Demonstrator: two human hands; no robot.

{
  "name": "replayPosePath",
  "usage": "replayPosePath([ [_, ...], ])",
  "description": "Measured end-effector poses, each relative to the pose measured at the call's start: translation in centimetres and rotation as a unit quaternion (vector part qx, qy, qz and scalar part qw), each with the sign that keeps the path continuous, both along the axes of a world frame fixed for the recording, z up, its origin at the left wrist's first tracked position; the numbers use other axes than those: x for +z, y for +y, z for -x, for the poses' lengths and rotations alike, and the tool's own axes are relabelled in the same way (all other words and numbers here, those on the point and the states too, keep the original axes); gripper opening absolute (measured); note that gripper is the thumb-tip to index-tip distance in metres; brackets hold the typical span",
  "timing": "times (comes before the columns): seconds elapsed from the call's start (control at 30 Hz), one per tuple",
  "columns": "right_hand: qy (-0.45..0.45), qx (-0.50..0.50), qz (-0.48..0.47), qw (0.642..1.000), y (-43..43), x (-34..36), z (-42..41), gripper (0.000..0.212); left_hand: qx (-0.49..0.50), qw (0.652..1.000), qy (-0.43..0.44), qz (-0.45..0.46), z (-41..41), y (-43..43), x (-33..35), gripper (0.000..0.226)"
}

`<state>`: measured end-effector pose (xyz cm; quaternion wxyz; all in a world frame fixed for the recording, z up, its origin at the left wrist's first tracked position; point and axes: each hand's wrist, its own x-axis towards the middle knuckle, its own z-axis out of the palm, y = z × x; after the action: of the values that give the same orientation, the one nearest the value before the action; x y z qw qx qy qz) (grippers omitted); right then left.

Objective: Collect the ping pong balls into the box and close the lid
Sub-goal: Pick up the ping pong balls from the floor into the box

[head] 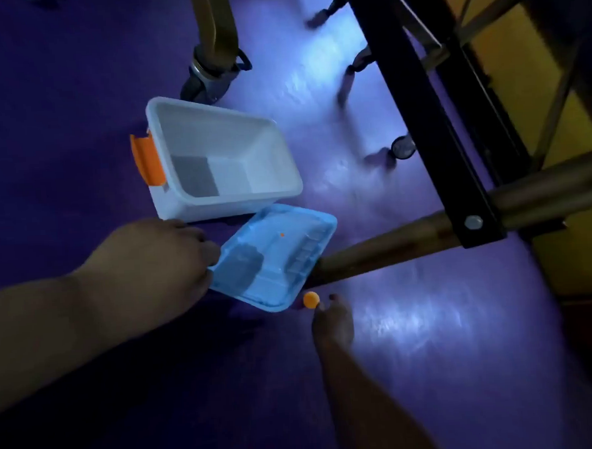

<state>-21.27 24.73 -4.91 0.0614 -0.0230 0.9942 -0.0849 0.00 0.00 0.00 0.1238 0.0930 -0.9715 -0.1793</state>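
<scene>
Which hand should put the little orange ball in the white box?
Probably the right hand: its fingertips are right at the orange ball. The left hand is busy gripping the blue lid, beside the open white box.

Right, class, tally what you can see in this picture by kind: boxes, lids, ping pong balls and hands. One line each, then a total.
Boxes: 1, the white box
Lids: 1, the blue lid
Ping pong balls: 1, the orange ball
Hands: 2, the left hand and the right hand
Total: 5
</scene>
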Motion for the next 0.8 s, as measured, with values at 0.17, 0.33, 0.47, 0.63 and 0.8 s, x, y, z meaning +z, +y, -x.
replayPosePath([
  [0.17, -0.059, 0.047, -0.034, 0.997, -0.2, -3.5, 2.1, 0.030, 0.008, 1.000, 0.016, 0.016, -0.4, 0.2, -0.8, 0.035],
  [0.33, -0.073, 0.033, -0.012, 0.997, 0.6, -5.8, 1.9, 0.036, 0.010, 0.999, 0.019, 0.034, -0.4, -0.2, -1.6, 0.037],
  [0.47, 0.009, -0.067, 0.097, 0.993, 2.1, -6.8, 0.3, 0.033, -0.006, 0.999, 0.016, 0.032, 0.0, 0.1, -2.0, 0.034],
  [0.63, 0.343, 0.015, 0.339, 0.876, -1.9, -1.7, -4.9, 0.013, -0.010, 1.000, 0.003, 0.026, -0.1, -0.1, -2.6, 0.034],
  [0.8, 0.257, 0.175, 0.444, 0.840, -11.7, 4.4, -8.0, 0.041, -0.009, 1.000, -0.001, 0.026, -0.4, -0.5, -2.1, 0.033],
])
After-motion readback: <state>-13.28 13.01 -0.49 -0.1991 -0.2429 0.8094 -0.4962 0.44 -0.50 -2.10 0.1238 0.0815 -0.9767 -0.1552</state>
